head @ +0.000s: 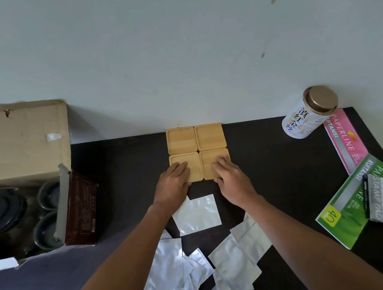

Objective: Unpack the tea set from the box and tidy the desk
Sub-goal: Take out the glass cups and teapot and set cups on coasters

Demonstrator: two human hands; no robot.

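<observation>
At frame centre, the left hand point(173, 180) and right hand point(230, 176) pressed flat, fingers straight, on the two nearer coasters point(198, 152), apparently squaring the grid against the wall.

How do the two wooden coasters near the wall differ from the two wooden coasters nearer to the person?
The far coasters lie bare and untouched; the near coasters each have a hand on them, the left hand on the left one, the right hand on the right one. The far pair sits against the wall; the near pair lies toward the silver sachets. All four are square, light wood, with raised rims, in one grid.
</observation>
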